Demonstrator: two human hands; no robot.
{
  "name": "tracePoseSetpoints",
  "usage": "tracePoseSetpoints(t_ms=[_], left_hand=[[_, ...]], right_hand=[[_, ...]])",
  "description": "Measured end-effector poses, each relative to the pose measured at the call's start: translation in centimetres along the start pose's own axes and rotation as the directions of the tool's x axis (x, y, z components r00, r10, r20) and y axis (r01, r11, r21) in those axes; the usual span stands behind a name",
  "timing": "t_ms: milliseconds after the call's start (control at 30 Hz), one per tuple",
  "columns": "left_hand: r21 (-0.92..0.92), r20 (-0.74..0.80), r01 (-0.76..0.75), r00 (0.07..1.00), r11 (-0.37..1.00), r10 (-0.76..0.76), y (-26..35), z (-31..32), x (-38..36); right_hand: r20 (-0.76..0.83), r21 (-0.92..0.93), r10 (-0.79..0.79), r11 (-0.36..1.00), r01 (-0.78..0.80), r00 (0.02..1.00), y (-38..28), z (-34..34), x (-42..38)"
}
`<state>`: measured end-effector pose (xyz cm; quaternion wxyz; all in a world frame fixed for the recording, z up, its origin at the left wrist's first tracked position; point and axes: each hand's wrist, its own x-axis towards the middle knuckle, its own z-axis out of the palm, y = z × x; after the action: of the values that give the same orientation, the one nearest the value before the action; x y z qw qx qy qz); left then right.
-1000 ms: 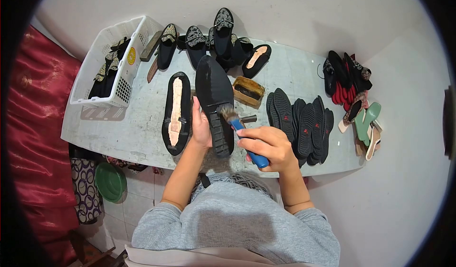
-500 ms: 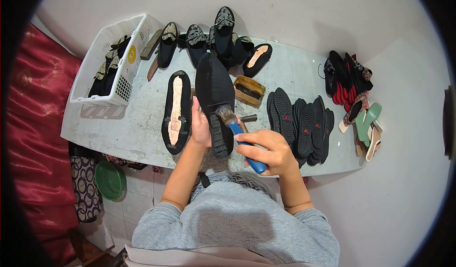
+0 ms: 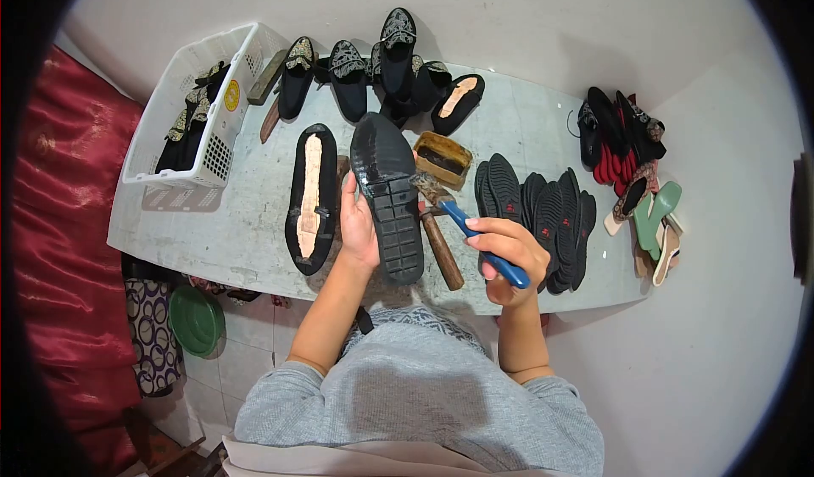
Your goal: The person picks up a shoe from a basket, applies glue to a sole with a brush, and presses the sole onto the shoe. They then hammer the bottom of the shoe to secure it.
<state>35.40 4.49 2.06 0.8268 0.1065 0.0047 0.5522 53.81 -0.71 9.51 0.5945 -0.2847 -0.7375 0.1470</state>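
Note:
A black shoe sole [image 3: 397,223], its treaded underside facing me, is gripped along its left edge by my left hand [image 3: 359,229]. Its front part looks shiny. My right hand [image 3: 514,258] closes around the blue handle of a paintbrush [image 3: 485,241]. The brush's bristles are right at the sole's right edge. Left of my left hand lies a black shoe [image 3: 312,199], bottom up, with a pale strip along its middle. Partly behind the sole and brush is a wooden-handled hammer [image 3: 443,255]. A yellowish box [image 3: 459,180] with dark contents stands behind the brush.
Several black soles [image 3: 555,231] lie in stacks at right. Black patterned shoes [image 3: 348,87] line the back, beside a white plastic basket [image 3: 222,142] holding more. Red-lined shoes [image 3: 615,133] and green heeled soles [image 3: 651,223] are piled against the right wall.
The brush has moved right, from the sole's middle to its right edge. The sole has tilted, so more of its tread shows. The hammer's handle has come into view.

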Motion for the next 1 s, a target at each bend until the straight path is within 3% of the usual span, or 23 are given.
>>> tracePoseSetpoints(t_ms=[167,233,267,333,433,500,667,733,833,1000], left_hand=[[0.144,-0.176,-0.074,0.979,0.987,0.099,-0.6,0.8,-0.2],[0.087,-0.036,-0.078,0.996,0.993,0.082,-0.5,0.3,-0.4],[0.087,-0.036,-0.08,0.996,0.993,0.084,-0.4,0.0,-0.4],[0.267,0.016,-0.101,0.995,0.958,0.1,-0.2,-0.3,-0.4],[0.268,-0.07,-0.089,0.991,0.959,0.112,-0.5,0.1,-0.7],[0.268,-0.037,-0.07,0.996,0.961,0.083,-0.5,-0.6,-0.9],[0.311,0.019,-0.051,0.999,0.949,0.047,-0.3,0.0,-0.8],[0.27,-0.039,-0.112,0.991,0.956,0.127,-0.4,1.0,-0.7],[0.231,-0.061,-0.125,0.988,0.965,0.143,-0.6,1.6,-0.6],[0.351,-0.063,-0.126,0.985,0.928,0.158,-0.4,0.9,-0.5]], right_hand=[[0.212,-0.141,-0.05,0.987,0.081,0.976,0.1,0.6,-0.1],[0.299,-0.145,-0.091,0.98,0.139,0.95,0.3,1.1,-0.1],[0.3,-0.143,-0.092,0.98,0.14,0.949,0.2,1.1,0.0],[0.372,-0.118,-0.089,0.983,0.142,0.924,-0.1,1.1,0.2],[0.331,-0.103,-0.104,0.984,0.145,0.938,0.0,0.8,0.3],[0.271,-0.113,-0.128,0.98,0.164,0.954,0.2,1.0,0.3],[0.381,-0.102,-0.142,0.976,0.194,0.914,-0.7,1.0,0.2],[0.457,-0.089,-0.088,0.986,0.144,0.885,-0.9,0.3,0.2],[0.315,-0.103,-0.131,0.98,0.171,0.94,-0.4,0.6,0.1],[0.363,-0.079,-0.177,0.972,0.219,0.915,-0.4,1.4,0.1]])
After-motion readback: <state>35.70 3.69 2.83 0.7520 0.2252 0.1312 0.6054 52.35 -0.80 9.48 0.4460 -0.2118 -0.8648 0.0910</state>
